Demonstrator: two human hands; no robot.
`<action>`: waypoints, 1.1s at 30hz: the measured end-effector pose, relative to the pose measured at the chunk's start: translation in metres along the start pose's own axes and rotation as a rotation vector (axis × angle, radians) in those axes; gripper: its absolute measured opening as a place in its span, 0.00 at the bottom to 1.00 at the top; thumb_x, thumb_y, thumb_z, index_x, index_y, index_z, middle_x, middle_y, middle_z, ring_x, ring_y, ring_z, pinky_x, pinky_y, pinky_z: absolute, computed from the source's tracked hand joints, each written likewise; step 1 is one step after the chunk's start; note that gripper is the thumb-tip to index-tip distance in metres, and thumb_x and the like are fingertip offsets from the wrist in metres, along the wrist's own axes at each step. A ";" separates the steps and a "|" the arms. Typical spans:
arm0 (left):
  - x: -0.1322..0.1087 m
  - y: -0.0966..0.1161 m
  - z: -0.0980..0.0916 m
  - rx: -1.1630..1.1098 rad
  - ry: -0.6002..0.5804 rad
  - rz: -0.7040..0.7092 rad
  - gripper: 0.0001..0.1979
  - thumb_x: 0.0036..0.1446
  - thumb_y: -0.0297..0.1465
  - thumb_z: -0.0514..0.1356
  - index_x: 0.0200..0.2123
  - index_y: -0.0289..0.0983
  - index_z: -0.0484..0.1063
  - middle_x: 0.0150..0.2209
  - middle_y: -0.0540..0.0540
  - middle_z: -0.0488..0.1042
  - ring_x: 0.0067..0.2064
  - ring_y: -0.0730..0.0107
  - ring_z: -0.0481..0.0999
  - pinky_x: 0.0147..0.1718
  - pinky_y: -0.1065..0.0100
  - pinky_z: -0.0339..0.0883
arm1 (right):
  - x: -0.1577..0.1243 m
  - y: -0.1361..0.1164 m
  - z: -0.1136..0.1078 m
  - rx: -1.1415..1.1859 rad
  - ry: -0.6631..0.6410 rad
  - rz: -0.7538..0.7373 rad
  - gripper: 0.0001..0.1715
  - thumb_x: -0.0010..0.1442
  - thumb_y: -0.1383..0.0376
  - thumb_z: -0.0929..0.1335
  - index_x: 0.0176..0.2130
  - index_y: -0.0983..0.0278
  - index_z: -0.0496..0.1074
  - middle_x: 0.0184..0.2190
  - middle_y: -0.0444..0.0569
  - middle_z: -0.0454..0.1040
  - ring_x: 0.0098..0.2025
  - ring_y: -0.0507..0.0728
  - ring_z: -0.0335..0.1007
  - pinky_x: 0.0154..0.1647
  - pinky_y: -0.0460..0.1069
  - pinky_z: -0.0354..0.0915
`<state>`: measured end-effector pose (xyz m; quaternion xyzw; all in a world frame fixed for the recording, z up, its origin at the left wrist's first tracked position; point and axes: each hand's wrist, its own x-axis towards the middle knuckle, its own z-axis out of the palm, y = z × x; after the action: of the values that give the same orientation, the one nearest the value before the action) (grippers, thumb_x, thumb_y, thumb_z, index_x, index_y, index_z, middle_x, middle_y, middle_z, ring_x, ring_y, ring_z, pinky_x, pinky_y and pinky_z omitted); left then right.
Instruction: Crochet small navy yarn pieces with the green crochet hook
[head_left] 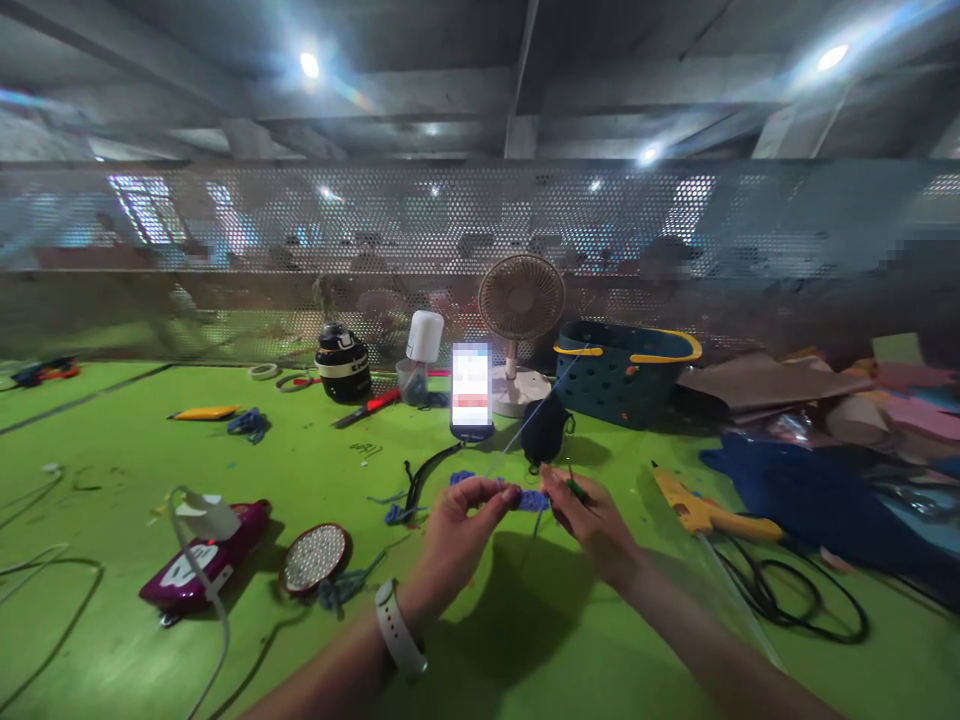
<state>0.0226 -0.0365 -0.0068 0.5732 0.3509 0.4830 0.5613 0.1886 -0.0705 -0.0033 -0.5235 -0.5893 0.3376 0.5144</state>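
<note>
Thumb and forefinger of my left hand (465, 518) pinch a narrow strip of blue-purple crochet (532, 499). My right hand (596, 525) grips a crochet hook (576, 489) with a green handle at the strip's right end. Its tip is too small to make out. A strand of light blue yarn (529, 418) runs from the work up towards the dark green basket (622, 385). More blue-purple yarn shows behind my left fingers. A dark round bundle (545, 430) lies just beyond my right hand.
A lit phone (472, 390) stands ahead, before a fan (521, 300). Left are a purple power bank (206, 560), a round studded disc (315, 558) and a black jar (343, 365). Right lie a yellow glue gun (709, 510) with coiled cable and dark blue cloth (817, 505).
</note>
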 end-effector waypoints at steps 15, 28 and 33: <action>0.000 0.006 -0.001 -0.298 0.049 -0.044 0.12 0.49 0.39 0.70 0.35 0.38 0.82 0.36 0.44 0.83 0.43 0.63 0.77 0.51 0.61 0.65 | 0.000 -0.005 0.001 0.003 0.031 -0.055 0.24 0.53 0.43 0.70 0.27 0.62 0.74 0.20 0.41 0.61 0.22 0.50 0.52 0.21 0.47 0.50; -0.006 0.009 0.004 -0.193 -0.009 0.096 0.11 0.52 0.38 0.68 0.36 0.37 0.80 0.41 0.42 0.82 0.45 0.60 0.79 0.49 0.58 0.69 | 0.001 -0.005 0.001 0.675 -0.275 0.697 0.26 0.53 0.45 0.71 0.25 0.64 0.71 0.09 0.30 0.49 0.14 0.44 0.32 0.15 0.43 0.39; -0.009 0.008 0.000 -0.270 -0.097 0.103 0.07 0.55 0.34 0.66 0.37 0.38 0.79 0.47 0.42 0.81 0.52 0.59 0.77 0.54 0.56 0.66 | -0.005 -0.015 0.002 0.694 -0.261 0.660 0.18 0.48 0.53 0.74 0.26 0.64 0.70 0.09 0.29 0.48 0.14 0.44 0.30 0.16 0.43 0.38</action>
<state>0.0193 -0.0463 -0.0007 0.5325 0.2252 0.5258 0.6239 0.1827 -0.0781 0.0095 -0.4335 -0.3046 0.7214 0.4459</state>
